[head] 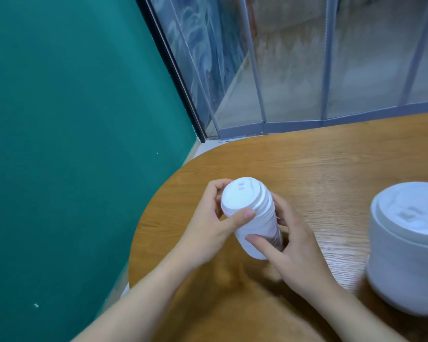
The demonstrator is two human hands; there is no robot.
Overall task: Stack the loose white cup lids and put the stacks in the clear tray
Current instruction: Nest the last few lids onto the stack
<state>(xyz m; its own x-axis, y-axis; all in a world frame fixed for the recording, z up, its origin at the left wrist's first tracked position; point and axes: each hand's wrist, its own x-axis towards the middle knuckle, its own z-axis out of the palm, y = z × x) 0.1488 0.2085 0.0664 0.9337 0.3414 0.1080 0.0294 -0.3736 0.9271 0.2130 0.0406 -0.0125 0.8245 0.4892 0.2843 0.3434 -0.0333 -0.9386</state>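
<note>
Both hands, left (208, 224) and right (290, 245), grip a lid stack (251, 218) over the table (307, 164); second stack (405, 245) stands right.

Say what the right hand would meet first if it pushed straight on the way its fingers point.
The right hand already grips the stack of lids, so that comes first. Beyond it lies the left hand on the stack's other side.

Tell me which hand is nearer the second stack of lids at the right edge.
Right. The right hand grips the held lid stack on the side facing the second stack; the left hand grips its far side.
</note>
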